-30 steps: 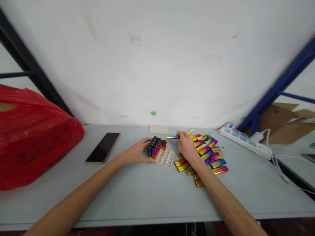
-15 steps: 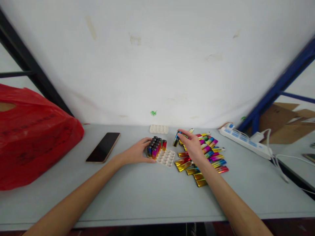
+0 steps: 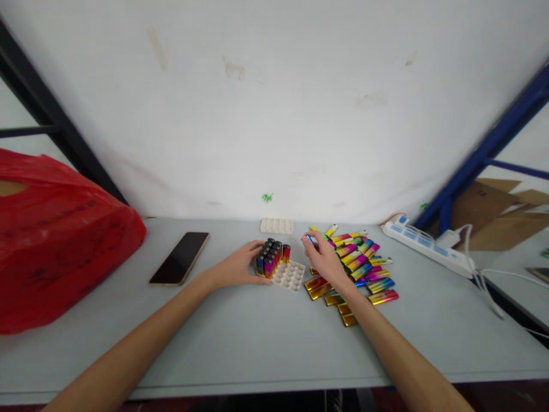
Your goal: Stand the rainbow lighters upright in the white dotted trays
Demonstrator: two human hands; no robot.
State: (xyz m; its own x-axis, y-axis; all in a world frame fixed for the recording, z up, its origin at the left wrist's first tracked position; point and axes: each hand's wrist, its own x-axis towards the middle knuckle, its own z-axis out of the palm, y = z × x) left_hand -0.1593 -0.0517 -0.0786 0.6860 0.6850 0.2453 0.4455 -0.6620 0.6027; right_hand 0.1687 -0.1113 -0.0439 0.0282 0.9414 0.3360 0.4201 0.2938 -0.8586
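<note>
Several shiny, colour-graded lighters [image 3: 269,258] stand upright, packed together in the left part of a white tray with round hollows [image 3: 290,277]. My left hand [image 3: 238,265] curves around their left side, thumb at the near edge and fingers at the far edge. Just right of the tray, above the table, my right hand [image 3: 323,256] is closed on a blue lighter [image 3: 310,240], mostly hidden by the fingers. Under and beside that hand lies a loose pile of metallic lighters [image 3: 363,269] in gold, red, purple, blue and green.
Against the wall lies a second white tray [image 3: 277,226]. A black-screened phone [image 3: 180,258] rests left of my left hand, with a red plastic bag [image 3: 64,240] further left. A white power strip [image 3: 429,247] with cables stands at the right, near cardboard boxes [image 3: 493,212].
My right hand has shifted slightly left, and the lighter in it has turned so that less of it shows. My left hand and the tray have stayed put.
</note>
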